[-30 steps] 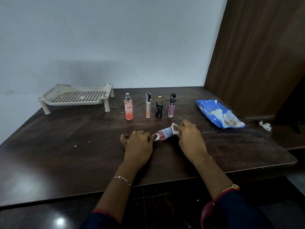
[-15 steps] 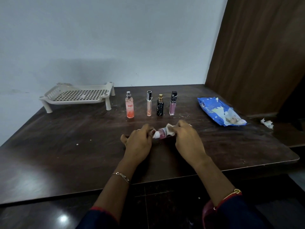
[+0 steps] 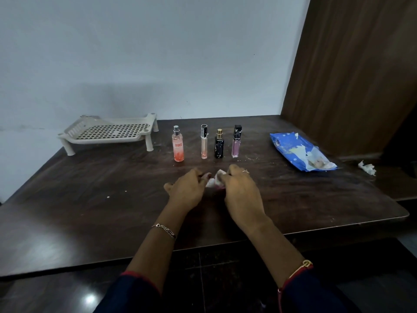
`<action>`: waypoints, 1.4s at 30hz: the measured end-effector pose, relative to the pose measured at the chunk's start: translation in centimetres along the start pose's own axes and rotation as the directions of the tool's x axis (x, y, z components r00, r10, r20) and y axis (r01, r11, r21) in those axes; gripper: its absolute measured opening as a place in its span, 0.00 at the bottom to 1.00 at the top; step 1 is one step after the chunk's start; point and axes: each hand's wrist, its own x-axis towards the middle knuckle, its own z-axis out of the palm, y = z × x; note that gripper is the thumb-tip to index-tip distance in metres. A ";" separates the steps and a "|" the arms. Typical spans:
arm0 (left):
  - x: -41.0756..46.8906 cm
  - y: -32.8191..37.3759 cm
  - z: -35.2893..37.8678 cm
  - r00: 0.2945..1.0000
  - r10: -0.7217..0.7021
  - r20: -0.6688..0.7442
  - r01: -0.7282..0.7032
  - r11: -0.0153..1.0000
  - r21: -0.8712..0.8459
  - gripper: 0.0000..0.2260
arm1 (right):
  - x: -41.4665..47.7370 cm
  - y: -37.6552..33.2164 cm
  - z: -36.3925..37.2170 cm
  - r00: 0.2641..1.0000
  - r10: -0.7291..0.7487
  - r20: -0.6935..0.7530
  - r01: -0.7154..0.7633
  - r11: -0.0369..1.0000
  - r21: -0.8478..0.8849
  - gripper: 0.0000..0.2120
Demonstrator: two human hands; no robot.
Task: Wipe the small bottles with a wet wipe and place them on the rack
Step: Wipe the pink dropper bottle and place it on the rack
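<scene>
Pale wall and a brown wood panel close off the back and right of a dark tabletop, which carries everything. A white slotted rack stands at the far left corner with no bottle on it, so by this view none of the placing is done yet. Toward the far right edge lies a blue wet-wipe pack with its flap torn open. It is within reach for the next sheet, and whatever is printed on it is too small to read.

Near the middle of the tabletop, the left hand and right hand meet. The left fingers curl round one end of a small bottle, probably to steady it. The right fingers pinch a white wet wipe bunched against the other end. Most of that bottle is hidden between the hands; only a bit of white and pink shows.

Just behind the hands, four bottles wait upright in a row parallel to the far edge:
- a pink spray bottle, whose white lettering appears to read ENGAGE
- a clear tube with a black cap
- a black bottle with a gold top
- a purple tube

No writing can be read on the last three. A crumpled scrap of wipe sits on a lower ledge beyond the right edge.
</scene>
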 end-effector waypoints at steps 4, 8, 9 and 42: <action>-0.6 -0.4 0.2 1.000 0.021 0.005 -0.020 0.993 -0.119 0.09 | 0.3 0.2 0.0 1.000 -0.005 0.018 0.004 1.000 0.028 0.11; -0.9 -0.8 0.1 0.999 0.041 -0.003 -0.041 0.994 -0.097 0.06 | 0.4 2.6 -0.7 0.994 0.100 0.044 -0.101 0.995 0.019 0.14; -0.9 -0.8 0.1 0.999 0.043 -0.008 -0.044 0.994 -0.097 0.06 | 0.4 3.2 -0.8 0.991 0.130 0.044 -0.130 0.991 0.003 0.14; 2.7 8.8 -2.7 0.921 0.386 -0.063 -0.383 0.922 0.050 0.10 | 0.9 5.5 -2.7 0.838 0.545 -0.034 -0.288 0.493 0.821 0.08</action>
